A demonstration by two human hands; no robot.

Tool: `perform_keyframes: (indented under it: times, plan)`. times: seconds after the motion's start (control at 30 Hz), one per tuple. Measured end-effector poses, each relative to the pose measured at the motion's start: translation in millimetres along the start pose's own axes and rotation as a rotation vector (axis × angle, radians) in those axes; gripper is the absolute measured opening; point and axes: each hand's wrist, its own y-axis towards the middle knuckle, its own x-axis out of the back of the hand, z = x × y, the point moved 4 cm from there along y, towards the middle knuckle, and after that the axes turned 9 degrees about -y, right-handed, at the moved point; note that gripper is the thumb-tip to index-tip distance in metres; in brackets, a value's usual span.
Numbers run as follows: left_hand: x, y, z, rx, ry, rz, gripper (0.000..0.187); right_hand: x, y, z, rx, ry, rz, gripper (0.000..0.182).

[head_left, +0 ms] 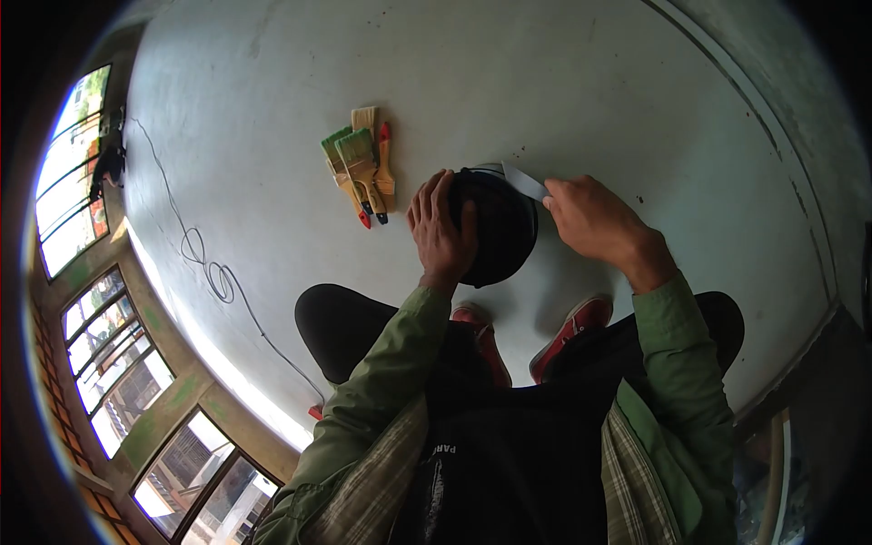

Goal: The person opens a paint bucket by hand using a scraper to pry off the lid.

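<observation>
A round black container (500,232) stands on the pale floor between my red shoes and the brushes. My left hand (443,222) lies on its left side, fingers spread over the rim and thumb on the dark top. In my right hand (595,218), fingers closed, is a flat grey blade (523,181), whose far end meets the container's upper right rim. Its handle is hidden in my fist. Left of the container, several paintbrushes (358,153) with wooden handles lie in a pile, some with green bristles.
A thin cable (221,282) runs in loops across the floor at the left, down to a small red object (315,411). Windows (118,354) line the left wall. My red shoes (581,327) stand just below the container.
</observation>
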Motion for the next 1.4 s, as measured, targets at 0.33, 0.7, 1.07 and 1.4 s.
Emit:
perform_keyframes:
  times: [0.33,0.7,1.07,1.4]
  plan:
    - [1.2,-1.2,-0.1,0.023,-0.035,0.013,0.05,1.7,7.7,28.5,0.126,-0.449,0.121,0.012]
    - [6.0,-0.3,2.3,0.02,-0.116,-0.07,0.044,-32.8,15.7,63.9,0.032,-0.742,0.017,0.006]
    - [10.4,-3.7,6.5,-0.005,-0.28,-0.166,0.032,-12.8,14.7,44.4,0.111,-0.622,0.088,0.007]
    - [21.2,5.0,24.4,0.018,-0.428,-0.189,0.02,12.7,52.0,-20.2,-0.337,0.173,0.674,0.028]
